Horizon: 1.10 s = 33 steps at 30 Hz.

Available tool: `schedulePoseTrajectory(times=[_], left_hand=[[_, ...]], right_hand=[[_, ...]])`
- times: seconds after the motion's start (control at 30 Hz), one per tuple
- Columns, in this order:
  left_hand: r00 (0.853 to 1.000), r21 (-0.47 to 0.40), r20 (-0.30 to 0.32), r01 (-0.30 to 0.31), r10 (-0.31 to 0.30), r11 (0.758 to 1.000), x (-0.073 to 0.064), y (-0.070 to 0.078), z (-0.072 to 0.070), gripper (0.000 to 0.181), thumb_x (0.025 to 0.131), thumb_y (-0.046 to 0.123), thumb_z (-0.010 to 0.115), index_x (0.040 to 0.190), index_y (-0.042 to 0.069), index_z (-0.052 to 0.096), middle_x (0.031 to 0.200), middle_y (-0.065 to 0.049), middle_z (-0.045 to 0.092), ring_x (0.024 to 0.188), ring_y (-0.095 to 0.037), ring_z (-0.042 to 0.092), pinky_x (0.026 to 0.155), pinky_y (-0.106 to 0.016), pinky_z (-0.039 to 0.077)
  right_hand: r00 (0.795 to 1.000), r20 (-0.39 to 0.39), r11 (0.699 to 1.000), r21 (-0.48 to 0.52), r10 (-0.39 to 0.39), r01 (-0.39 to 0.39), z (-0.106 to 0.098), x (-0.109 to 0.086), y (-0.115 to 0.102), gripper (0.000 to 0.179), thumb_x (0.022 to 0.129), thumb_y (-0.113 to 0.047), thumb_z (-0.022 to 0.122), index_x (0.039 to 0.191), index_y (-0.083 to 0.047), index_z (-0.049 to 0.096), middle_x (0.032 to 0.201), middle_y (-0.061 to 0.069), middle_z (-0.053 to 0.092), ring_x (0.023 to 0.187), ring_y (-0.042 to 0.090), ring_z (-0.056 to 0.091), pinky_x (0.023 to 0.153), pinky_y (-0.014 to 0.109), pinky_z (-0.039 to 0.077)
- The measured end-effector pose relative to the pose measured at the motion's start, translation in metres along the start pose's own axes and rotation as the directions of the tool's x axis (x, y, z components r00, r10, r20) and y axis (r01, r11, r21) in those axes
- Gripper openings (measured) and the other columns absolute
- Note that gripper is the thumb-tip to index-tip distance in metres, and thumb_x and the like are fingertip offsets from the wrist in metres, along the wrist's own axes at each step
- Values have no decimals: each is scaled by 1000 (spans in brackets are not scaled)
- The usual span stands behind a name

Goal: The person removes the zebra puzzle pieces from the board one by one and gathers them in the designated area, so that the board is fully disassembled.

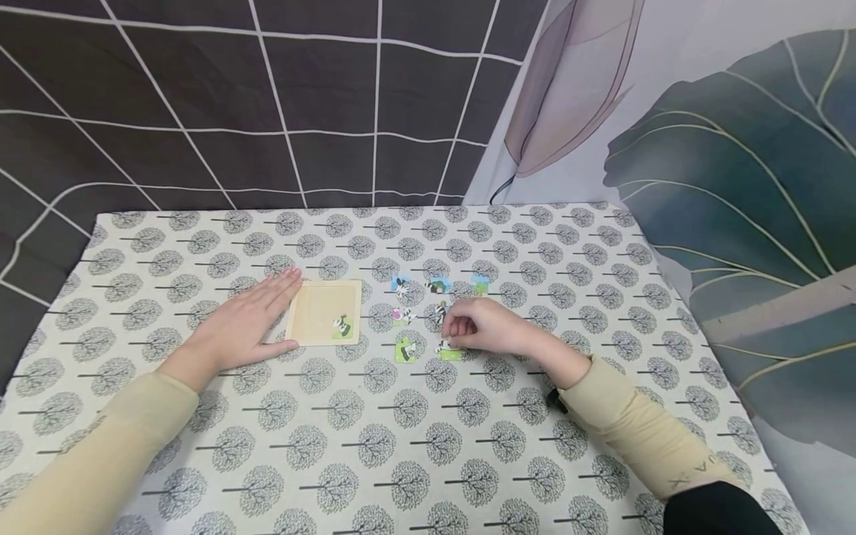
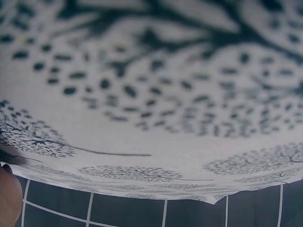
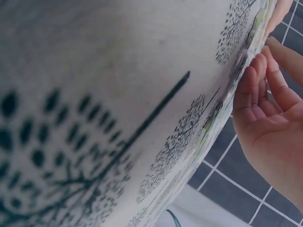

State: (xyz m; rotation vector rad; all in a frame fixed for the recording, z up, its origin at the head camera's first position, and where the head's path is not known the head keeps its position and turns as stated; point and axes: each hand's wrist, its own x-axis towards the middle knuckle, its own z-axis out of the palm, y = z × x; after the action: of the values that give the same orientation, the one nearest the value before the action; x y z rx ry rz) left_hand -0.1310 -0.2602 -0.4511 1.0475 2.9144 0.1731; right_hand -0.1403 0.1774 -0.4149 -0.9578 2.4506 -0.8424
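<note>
My left hand (image 1: 250,319) lies flat with straight fingers along the left side of a square wooden puzzle tray (image 1: 357,305), the thumb at its lower left corner. One panda puzzle piece (image 1: 342,327) sits in the tray's lower right corner. Bent over the loose pieces, my right hand (image 1: 484,325) pinches a green-edged puzzle piece (image 1: 451,354) in the bottom row with thumb and fingertips, low at the table. The curled fingers (image 3: 255,78) show from the side in the right wrist view. Just above them is a black-and-white panda piece (image 1: 441,312), partly covered.
Other loose pieces lie in rows right of the tray: a blue-topped piece (image 1: 400,285), a green and blue piece (image 1: 439,285), a corner piece (image 1: 480,284), a pink-spotted piece (image 1: 403,317) and a green piece (image 1: 404,350). A tree-print cloth (image 1: 374,446) covers the table; a dark grid curtain (image 1: 321,89) hangs behind.
</note>
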Motion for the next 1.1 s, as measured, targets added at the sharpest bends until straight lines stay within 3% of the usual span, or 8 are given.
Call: schedulePoseTrajectory(times=[0.23,0.47,0.7,0.87,1.1], left_hand=[[1000,-1,11,-1,1,1000,1,1,-1,101,100,60,59,169,-1,17,178,-20,17,164,-40,23,135,-52,26],[1000,1,1,-4,4,1000,1,-1,1,102,100,60,60,169,-1,17,178,-20,17,164,-39,23,135,-51,24],[1000,2,9,-5,5,1000,1,-1,0,102,100,61,59,169,-1,17,178,-20,17,164,-40,23,132,-56,30],[1000,-1,0,-5,5,1000,1,0,-1,101,100,60,60,169,-1,18,177,-20,19,164,-40,24,132,-56,30],[1000,3,-4,-10,10,1000,0,1,-2,100,100,59,60,168,-2,19,177,-21,20,163,-41,25,131,-56,31]], right_hand=[[999,-23,1000,10,-26,27,0,11,-9,10,91,-5,79,100,-5,75,94,4,75,84,7,67,82,21,63],[999,-4,998,43,-39,39,2,32,-26,11,94,-8,77,104,-5,75,101,4,76,90,11,69,87,22,62],[998,1,997,39,-62,62,5,55,-45,13,94,-7,77,107,-3,74,102,7,76,92,14,72,89,18,62],[999,-2,999,31,-40,40,9,71,-52,18,92,-9,80,109,-7,74,103,5,77,93,13,71,90,17,60],[999,29,994,104,-25,22,20,94,-57,20,91,-5,81,110,-7,74,102,6,76,93,13,70,87,16,59]])
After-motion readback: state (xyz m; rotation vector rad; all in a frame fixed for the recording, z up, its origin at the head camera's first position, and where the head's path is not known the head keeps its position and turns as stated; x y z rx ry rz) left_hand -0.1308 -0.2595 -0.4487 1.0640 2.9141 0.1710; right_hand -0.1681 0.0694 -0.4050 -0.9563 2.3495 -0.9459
